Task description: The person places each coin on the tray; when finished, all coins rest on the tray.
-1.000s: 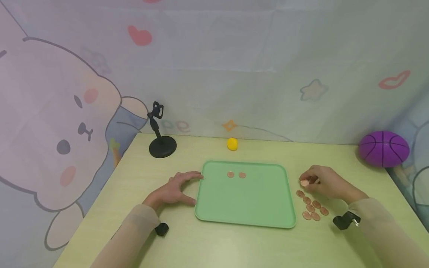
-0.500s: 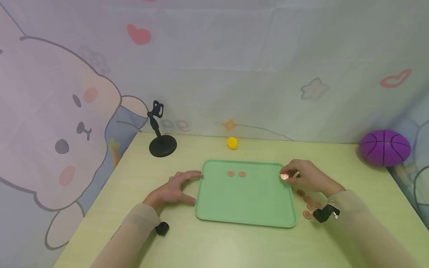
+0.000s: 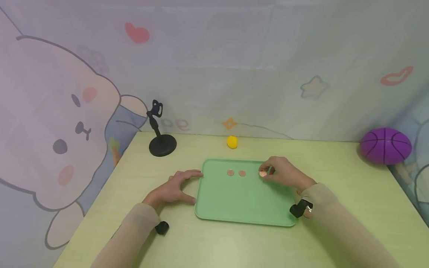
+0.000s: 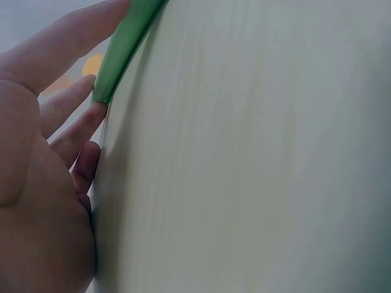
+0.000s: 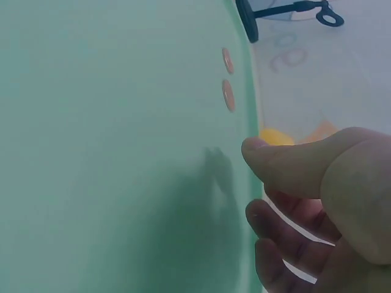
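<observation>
My right hand [image 3: 283, 172] pinches a copper coin [image 3: 263, 174] between thumb and fingers, over the back right part of the green tray [image 3: 241, 201]. In the right wrist view the thumb covers that coin, and the hand's shadow falls on the tray. Two more copper coins, one at the left [image 3: 230, 173] and one beside it [image 3: 242, 173], lie flat in a row near the tray's back rim. Spread at the tray's left side, my left hand [image 3: 171, 190] touches the rim with thumb and fingertips. The left wrist view shows its fingers against the green rim [image 4: 122, 58].
Right of the tray are loose copper coins [image 3: 307, 213], mostly hidden under my right wrist. A black stand [image 3: 162, 145] and a yellow ball [image 3: 232, 142] are at the back of the table. A purple ball [image 3: 385, 146] sits at the back right corner.
My right hand has carried the coin leftward from beside the tray, across its right rim, to above the tray near the two lying coins. The left hand has stayed in place.
</observation>
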A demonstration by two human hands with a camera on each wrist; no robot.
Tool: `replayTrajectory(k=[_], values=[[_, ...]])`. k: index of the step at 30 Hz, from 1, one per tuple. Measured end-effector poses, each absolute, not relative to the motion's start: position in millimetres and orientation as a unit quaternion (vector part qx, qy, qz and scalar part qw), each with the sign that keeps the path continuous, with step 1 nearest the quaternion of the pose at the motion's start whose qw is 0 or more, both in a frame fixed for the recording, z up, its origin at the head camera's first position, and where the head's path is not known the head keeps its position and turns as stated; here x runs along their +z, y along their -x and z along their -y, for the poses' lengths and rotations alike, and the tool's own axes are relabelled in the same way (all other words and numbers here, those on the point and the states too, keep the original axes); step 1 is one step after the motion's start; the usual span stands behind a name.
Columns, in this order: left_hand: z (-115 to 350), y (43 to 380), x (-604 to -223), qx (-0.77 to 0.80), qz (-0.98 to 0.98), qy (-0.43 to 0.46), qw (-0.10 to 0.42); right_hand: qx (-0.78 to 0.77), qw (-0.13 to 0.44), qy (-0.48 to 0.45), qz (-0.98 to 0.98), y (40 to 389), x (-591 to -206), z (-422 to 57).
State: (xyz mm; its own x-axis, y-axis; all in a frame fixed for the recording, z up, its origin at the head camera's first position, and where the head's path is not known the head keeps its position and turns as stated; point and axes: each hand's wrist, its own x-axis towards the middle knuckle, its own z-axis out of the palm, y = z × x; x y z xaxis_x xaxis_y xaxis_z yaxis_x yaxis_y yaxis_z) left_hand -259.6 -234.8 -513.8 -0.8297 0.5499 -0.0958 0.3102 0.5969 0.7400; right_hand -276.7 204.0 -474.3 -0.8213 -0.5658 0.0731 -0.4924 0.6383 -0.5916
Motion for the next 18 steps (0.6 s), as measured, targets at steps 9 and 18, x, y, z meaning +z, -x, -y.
replayTrajectory(k=[9, 18], values=[[234, 260, -515, 0.375, -0.880, -0.248, 0.156, -0.292, 0.047, 0.265, -0.918, 284, -483, -177], [233, 260, -514, 0.374, -0.880, -0.248, 0.156, -0.294, 0.047, 0.240, -0.924, 289, -489, -173]])
